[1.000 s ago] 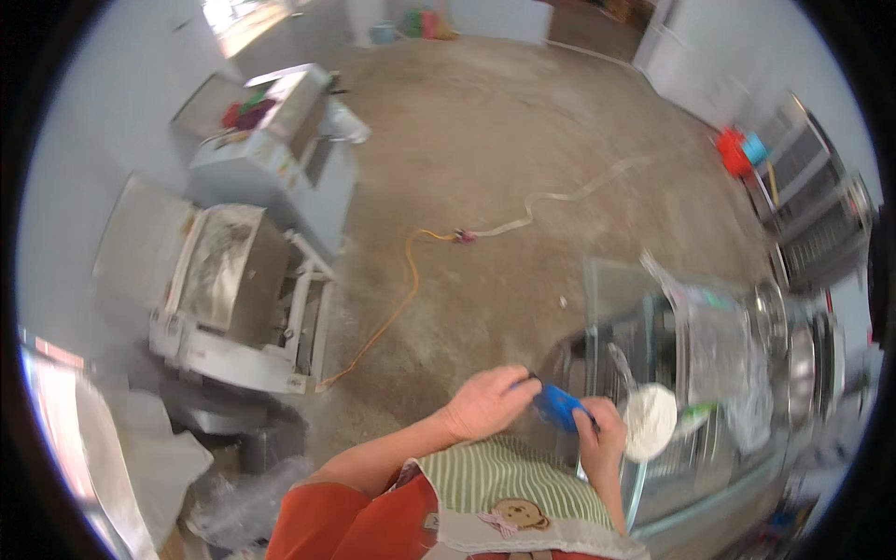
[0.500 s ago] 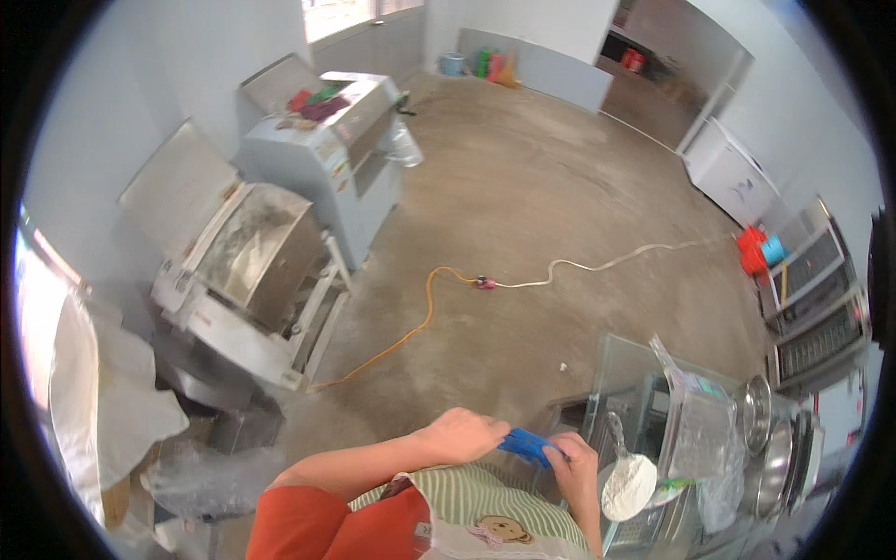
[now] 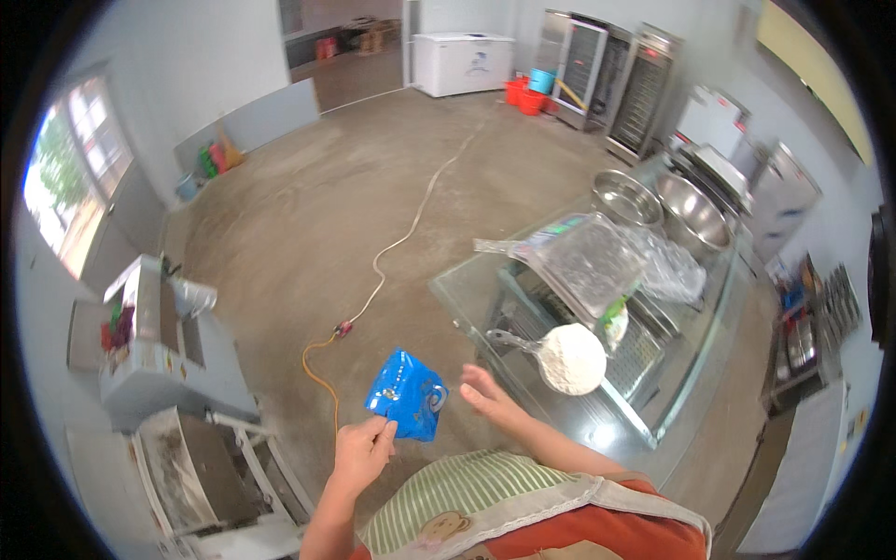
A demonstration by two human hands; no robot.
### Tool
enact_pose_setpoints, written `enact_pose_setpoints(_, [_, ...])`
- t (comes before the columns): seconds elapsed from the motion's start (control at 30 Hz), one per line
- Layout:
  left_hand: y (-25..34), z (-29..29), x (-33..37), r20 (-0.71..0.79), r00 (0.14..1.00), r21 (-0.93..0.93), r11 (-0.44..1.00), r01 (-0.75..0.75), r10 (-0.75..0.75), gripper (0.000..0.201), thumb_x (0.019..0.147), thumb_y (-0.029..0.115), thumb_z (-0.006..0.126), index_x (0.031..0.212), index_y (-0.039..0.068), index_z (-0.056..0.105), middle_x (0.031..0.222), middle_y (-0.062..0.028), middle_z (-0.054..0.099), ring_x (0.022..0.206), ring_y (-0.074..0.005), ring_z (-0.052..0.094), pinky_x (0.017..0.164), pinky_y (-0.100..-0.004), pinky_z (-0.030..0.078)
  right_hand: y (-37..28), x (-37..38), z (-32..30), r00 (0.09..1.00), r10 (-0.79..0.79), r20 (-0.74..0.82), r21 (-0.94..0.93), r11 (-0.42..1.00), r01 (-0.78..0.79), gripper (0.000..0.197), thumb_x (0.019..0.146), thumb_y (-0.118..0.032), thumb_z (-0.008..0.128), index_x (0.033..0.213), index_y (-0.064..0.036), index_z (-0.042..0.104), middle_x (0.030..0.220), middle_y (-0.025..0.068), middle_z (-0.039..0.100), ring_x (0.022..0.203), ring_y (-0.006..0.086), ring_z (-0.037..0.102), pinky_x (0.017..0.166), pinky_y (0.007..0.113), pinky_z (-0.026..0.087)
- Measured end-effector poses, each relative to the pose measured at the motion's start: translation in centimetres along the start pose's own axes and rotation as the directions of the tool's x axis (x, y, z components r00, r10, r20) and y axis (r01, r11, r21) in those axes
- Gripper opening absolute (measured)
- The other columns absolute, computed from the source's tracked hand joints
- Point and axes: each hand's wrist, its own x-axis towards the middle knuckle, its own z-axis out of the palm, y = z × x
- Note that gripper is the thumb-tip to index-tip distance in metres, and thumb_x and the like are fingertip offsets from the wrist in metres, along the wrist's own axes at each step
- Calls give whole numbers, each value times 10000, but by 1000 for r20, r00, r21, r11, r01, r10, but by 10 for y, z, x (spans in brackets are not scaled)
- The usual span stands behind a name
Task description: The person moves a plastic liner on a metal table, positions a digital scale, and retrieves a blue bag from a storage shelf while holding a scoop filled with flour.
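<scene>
My left hand (image 3: 362,450) pinches the lower edge of a small blue plastic packet (image 3: 406,394), which hangs in the air in front of my striped apron. My right hand (image 3: 487,397) is just to the right of the packet, fingers spread, holding nothing. A little further right, a metal scoop (image 3: 571,357) heaped with white flour rests on the glass-topped counter (image 3: 467,291).
On the counter lie a clear plastic-covered tray (image 3: 590,259) and two steel bowls (image 3: 627,196). An orange and white cable (image 3: 378,271) runs across the concrete floor. Grey machines (image 3: 159,336) stand at the left; a chest freezer (image 3: 463,62), red buckets and tall cabinets (image 3: 611,84) line the far wall.
The view has swung around the room. Both hands held the blue packet together earlier; now only my left hand holds it and my right hand has come off it, open.
</scene>
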Motion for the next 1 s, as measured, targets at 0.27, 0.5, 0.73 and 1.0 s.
enact_pose_setpoints(0.27, [46, 6, 21, 177, 984, -271, 961, 46, 2, 280, 922, 141, 547, 682, -2, 556, 555, -44, 585, 462, -85, 556, 419, -214, 424, -36, -29, 9, 939, 38, 341, 636, 726, -260, 691, 921, -583, 372, 1389, -79, 301, 1377, 95, 390, 1229, 252, 432, 1035, 409, 352])
enact_pose_setpoints(0.5, [58, 14, 28, 276, 960, -278, 960, 41, 39, 276, 909, 129, 564, 670, -10, 567, 582, -56, 599, 476, -81, 558, 429, -220, 445, -16, -28, 13, 939, -53, 340, 743, 627, -234, 785, 874, -675, 330, 1408, -101, 300, 1393, 135, 385, 1276, 289, 392, 1044, 473, 350])
enact_pose_setpoints(0.73, [50, 11, 33, 341, 898, 108, 937, -331, 278, 255, 732, 185, 754, 701, 9, 572, 637, -101, 628, 545, -192, 623, 494, -300, 463, 5, -12, 5, 959, 140, 247, 765, 579, -282, 745, 906, -617, 330, 1381, -44, 311, 1376, 169, 403, 1246, 307, 431, 1030, 473, 381])
enact_pose_setpoints(1.0, [45, 26, 26, 211, 947, 169, 945, -281, 243, 335, 691, 256, 772, 653, 34, 524, 637, -103, 605, 566, -251, 611, 495, -320, 457, 1, -10, 7, 908, 406, 104, 666, 650, -367, 762, 896, -623, 365, 1349, -11, 357, 1344, 173, 442, 1199, 281, 479, 1006, 427, 414])
